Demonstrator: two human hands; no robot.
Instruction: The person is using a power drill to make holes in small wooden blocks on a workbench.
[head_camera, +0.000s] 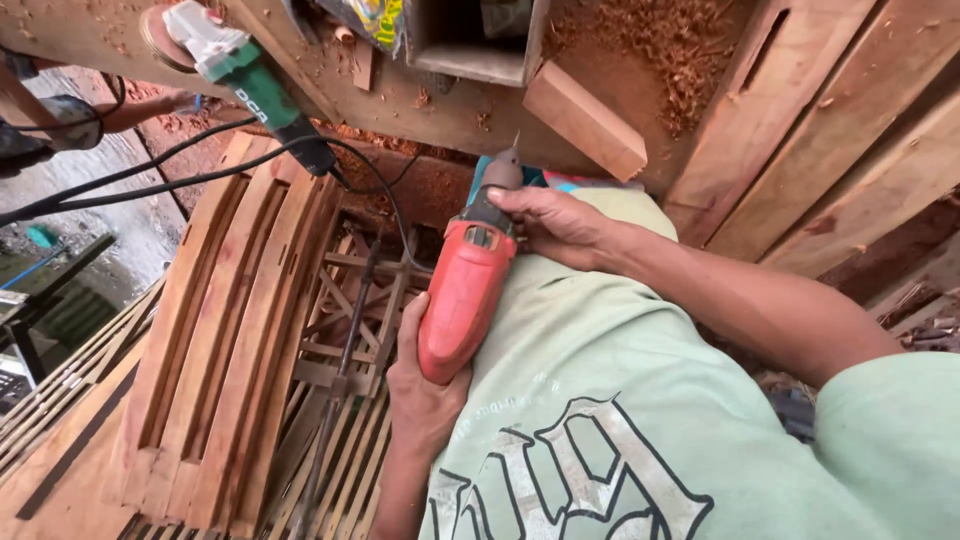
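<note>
Hands grip a red electric drill (462, 300) held close against a pale green shirt (600, 400), seen from above by the person wearing it. Left hand (420, 385) wraps shut around the rounded rear end of the drill, fingers curled over it. Right hand (555, 225) closes over the grey front end near the chuck, thumb and fingers folded on top, with the thin bit (516, 143) pointing up toward a wooden surface (450, 110). A loose wooden block (585, 120) lies tilted on that surface, just beyond the bit, and reddish sawdust (670, 50) is scattered nearby. A green angle grinder (250, 85) rests farther left on the same surface, its black cord (150, 165) trailing away to the left. Below the drill, slatted wooden frames (230, 330) of reddish timber lean in a stack. Thick planks (800, 130) stand at the right.
</note>
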